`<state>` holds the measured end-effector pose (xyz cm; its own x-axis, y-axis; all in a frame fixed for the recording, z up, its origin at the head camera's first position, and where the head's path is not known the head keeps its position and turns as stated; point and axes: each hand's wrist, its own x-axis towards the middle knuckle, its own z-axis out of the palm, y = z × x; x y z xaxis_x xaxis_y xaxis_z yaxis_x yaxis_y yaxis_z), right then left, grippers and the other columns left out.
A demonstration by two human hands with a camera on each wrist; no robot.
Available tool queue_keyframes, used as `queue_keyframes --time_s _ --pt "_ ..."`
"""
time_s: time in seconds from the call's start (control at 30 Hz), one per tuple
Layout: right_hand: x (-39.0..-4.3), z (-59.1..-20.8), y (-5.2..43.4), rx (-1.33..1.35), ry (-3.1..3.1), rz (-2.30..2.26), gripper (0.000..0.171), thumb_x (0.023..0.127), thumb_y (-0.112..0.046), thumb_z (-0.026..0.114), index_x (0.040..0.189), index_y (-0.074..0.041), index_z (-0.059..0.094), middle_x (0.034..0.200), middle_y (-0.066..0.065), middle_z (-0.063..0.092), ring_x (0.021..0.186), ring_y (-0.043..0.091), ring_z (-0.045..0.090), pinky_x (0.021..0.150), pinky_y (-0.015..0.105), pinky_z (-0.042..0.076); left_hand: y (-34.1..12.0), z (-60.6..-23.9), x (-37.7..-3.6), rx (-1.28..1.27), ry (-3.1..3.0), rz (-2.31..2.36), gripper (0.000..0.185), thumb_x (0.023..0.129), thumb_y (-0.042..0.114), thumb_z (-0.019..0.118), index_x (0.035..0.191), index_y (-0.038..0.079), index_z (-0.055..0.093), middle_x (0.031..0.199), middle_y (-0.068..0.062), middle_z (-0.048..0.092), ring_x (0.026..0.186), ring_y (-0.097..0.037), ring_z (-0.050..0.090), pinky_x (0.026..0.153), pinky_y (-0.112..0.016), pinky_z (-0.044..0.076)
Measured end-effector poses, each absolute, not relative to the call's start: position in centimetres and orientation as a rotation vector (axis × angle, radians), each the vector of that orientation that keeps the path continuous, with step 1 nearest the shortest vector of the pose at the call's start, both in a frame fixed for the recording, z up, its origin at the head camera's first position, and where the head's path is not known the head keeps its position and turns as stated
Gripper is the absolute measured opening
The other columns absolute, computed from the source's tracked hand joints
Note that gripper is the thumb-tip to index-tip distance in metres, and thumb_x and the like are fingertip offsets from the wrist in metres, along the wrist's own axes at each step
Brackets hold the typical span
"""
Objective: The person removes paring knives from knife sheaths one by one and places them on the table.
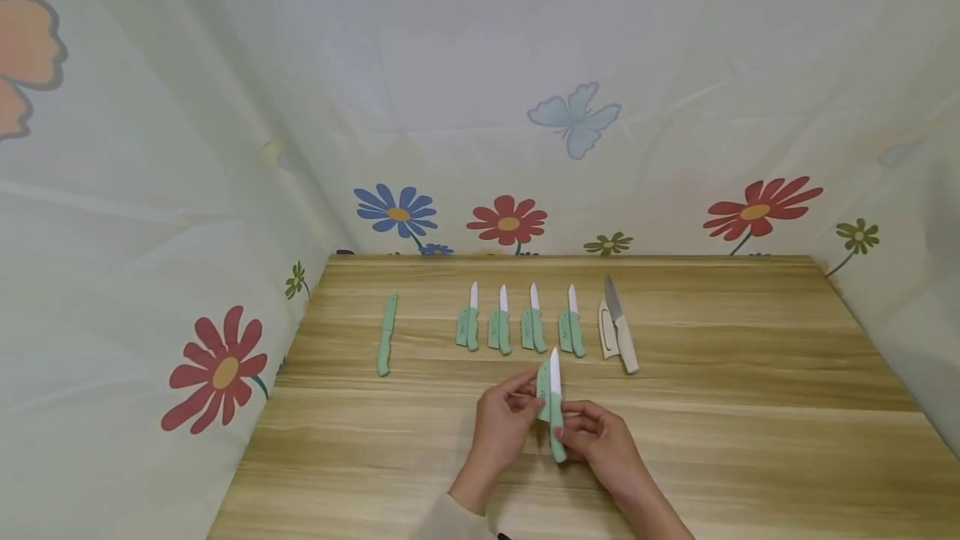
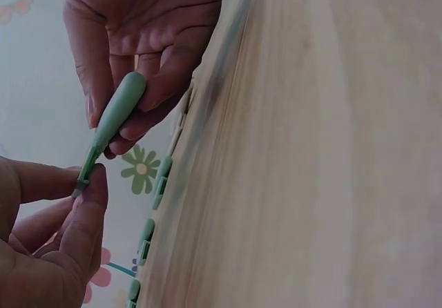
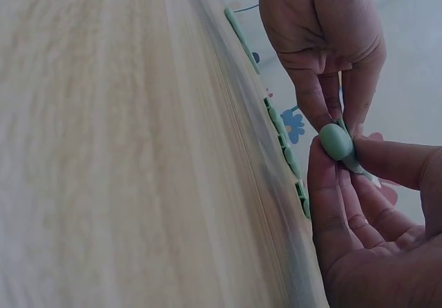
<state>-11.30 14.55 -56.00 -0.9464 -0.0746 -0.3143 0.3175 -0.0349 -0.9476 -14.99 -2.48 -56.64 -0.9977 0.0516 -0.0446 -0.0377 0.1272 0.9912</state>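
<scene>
My right hand (image 1: 603, 444) pinches the green handle of a paring knife (image 1: 557, 419), its white blade bare and pointing away from me. In my left hand (image 1: 502, 423) a matching green blade sheath (image 1: 543, 390) is held between thumb and fingers, side by side with the knife. Both are held up over the near part of the table. In the left wrist view the rounded handle (image 2: 121, 108) sits between the right fingertips, while the left fingertips grip the sheath end. From the right wrist, the handle's butt (image 3: 336, 141) faces the camera and hides most of the blade.
Farther back on the wooden table (image 1: 712, 440) lie several green knives, each bare beside its sheath, such as this one (image 1: 468, 327). To their right is a larger cream-handled knife (image 1: 624, 336) beside a white sheath (image 1: 607, 332). A sheathed green knife (image 1: 387, 336) lies alone at left.
</scene>
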Motion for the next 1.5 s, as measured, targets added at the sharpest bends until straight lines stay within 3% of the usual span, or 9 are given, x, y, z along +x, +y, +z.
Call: queue_keyframes --time_s 0.43,0.93,1.5 --pt "-11.8 -56.4 14.5 0.425 2.037 -2.071 0.041 0.091 0.002 0.071 0.131 0.007 0.064 0.092 0.01 0.074 0.078 0.015 0.071 0.068 0.03 0.063 -2.5 -57.1 -14.4 0.068 2.277 1.903 0.042 0.088 0.002 0.077 0.129 0.007 0.071 0.099 -0.003 0.074 0.086 -0.008 0.073 0.07 -0.02 0.058" --pt "-12.1 -57.1 14.1 0.397 2.337 -1.868 0.035 0.091 -0.002 0.073 0.124 0.007 0.07 0.092 0.014 0.078 0.071 0.014 0.068 0.059 0.027 0.059 -2.1 -57.9 -14.3 0.066 2.363 1.759 0.046 0.086 0.002 0.08 0.13 0.006 0.071 0.093 0.001 0.071 0.071 -0.004 0.067 0.057 -0.021 0.054" --pt "-12.3 -56.8 13.5 0.363 2.575 -1.606 0.037 0.092 -0.015 0.076 0.127 -0.004 0.073 0.083 0.003 0.076 0.057 0.013 0.067 0.052 0.024 0.053 -1.4 -58.1 -14.2 0.104 2.437 1.716 0.042 0.09 0.002 0.077 0.129 -0.006 0.067 0.094 -0.005 0.065 0.068 0.0 0.065 0.057 -0.017 0.057"
